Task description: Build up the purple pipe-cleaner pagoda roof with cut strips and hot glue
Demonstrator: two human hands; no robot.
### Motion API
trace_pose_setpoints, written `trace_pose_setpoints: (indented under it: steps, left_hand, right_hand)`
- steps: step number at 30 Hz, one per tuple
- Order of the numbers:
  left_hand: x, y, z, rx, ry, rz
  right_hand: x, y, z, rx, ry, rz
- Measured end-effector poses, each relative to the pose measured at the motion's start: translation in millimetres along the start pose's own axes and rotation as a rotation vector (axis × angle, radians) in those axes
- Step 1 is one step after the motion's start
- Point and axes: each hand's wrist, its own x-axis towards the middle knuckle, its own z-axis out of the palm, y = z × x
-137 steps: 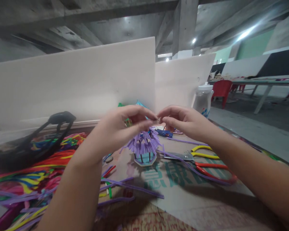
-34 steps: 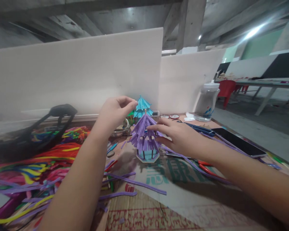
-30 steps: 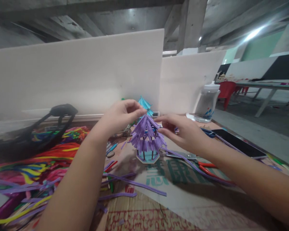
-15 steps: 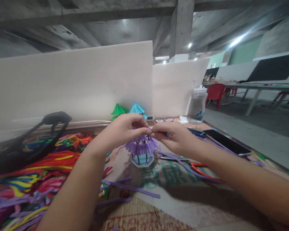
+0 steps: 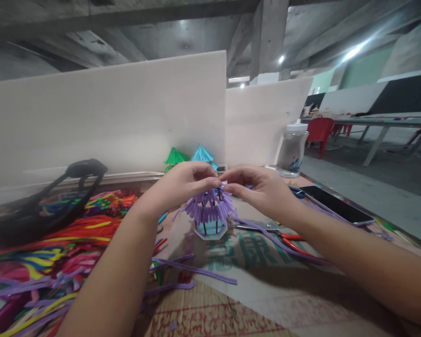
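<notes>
A small purple pavilion model (image 5: 210, 213) made of fuzzy strips stands on an octagonal base with a light blue floor and dark posts. At its top, my left hand (image 5: 192, 180) is closed in a pinch at the roof's peak. My right hand (image 5: 254, 185) pinches at the same spot, its thumb and fingertips almost touching the left ones. What lies between the fingertips is too small to make out. Both hands partly cover the upper roof.
Scissors (image 5: 259, 226) with red handles and loose purple strips (image 5: 196, 271) lie nearby. Colourful strips (image 5: 84, 234) and a black strap-like object (image 5: 86, 166) are left. A phone (image 5: 337, 205) and water bottle (image 5: 292, 150) are right. Green (image 5: 175, 156) and blue (image 5: 201, 154) roofs stand behind.
The view has shifted slightly. My right fingers have spread a little from their tighter bunch, with the fingertips still pinched near the roof's top.
</notes>
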Motion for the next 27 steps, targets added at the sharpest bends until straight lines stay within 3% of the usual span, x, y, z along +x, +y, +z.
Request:
trace_pose_setpoints:
  steps: [8, 13, 17, 22, 25, 27]
  left_hand:
    - [-1.6, 5.7, 1.6, 0.073, 0.081, 0.065]
    - [-1.8, 5.8, 2.7, 0.130, 0.086, 0.102]
    - [-1.2, 4.0, -1.8, 0.170, 0.187, 0.077]
    - [0.1, -5.7, -12.8, 0.175, 0.278, -0.031]
    - [0.7, -9.1, -15.3, 0.180, 0.270, -0.056]
    - [0.7, -9.9, -15.9, 0.207, 0.292, -0.089]
  right_hand:
    - [-3.3, -9.6, -1.5, -0.072, 0.061, -0.029]
    - [0.1, -1.8, -1.6, -0.061, 0.025, -0.098]
    - [-4.7, -8.3, -5.1, -0.043, -0.056, -0.172]
    - [-43.5, -51.4, -7.4, -0.320, -0.334, -0.603]
    - [-68.8, -72.8, -13.5, -0.442, -0.361, -0.645]
    - [-84.4, -73.0, -23.5, -0.564, -0.309, -0.572]
